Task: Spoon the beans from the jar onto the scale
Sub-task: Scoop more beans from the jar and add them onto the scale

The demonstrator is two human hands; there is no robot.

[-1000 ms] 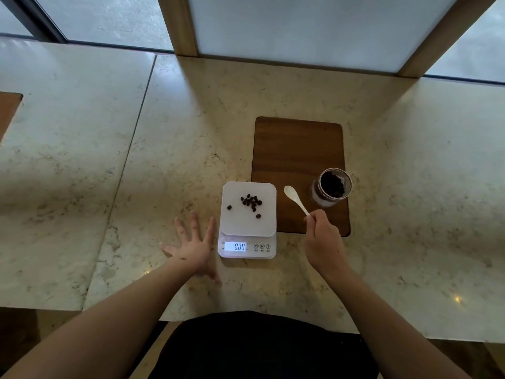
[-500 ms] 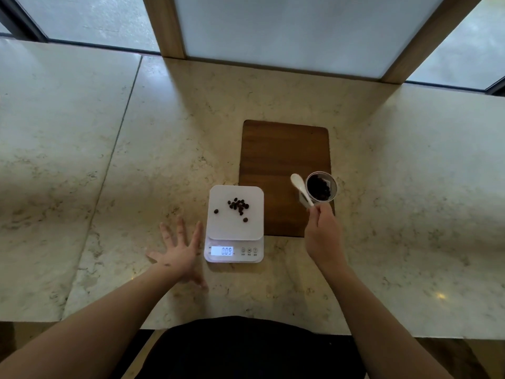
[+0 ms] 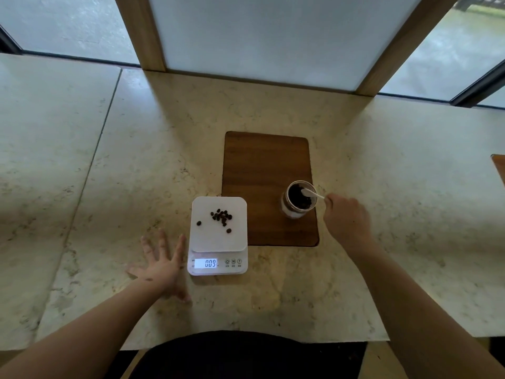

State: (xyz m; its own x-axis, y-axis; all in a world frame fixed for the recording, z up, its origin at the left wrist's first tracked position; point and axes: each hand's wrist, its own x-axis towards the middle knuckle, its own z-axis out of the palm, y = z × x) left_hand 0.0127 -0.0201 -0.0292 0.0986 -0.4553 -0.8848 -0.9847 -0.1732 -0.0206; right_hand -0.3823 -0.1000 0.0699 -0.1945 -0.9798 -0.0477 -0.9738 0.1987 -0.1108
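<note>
1. Right hand [image 3: 345, 221] sits just right of the clear round glass jar [image 3: 298, 200], fingers pinched on the handle of a small white plastic spoon [image 3: 311, 193]; spoon bowl is down inside the jar mouth, on the dark beans in there.
2. Jar stands upright on the near-right corner of a dark brown wooden board w/ rounded corners [image 3: 266, 170].
3. White square digital kitchen scale [image 3: 218, 236] sits left of the jar, its right edge overlapping the board's near-left corner; lit display reads 009.
4. Small cluster of dark brown coffee beans [image 3: 222, 216] lies on the scale platform, two strays apart from it toward the left and near side.
5. Left hand [image 3: 161, 266] lies flat on the beige marble countertop [image 3: 109, 160], fingers spread, holding nothing, just left of the scale.
6. Nothing lies btwn jar and scale except bare board.
7. Far edge: frosted window panel [image 3: 259, 36] in a light wooden frame.
8. Another brown board corner [image 3: 499, 168] shows at the right border, well apart.
</note>
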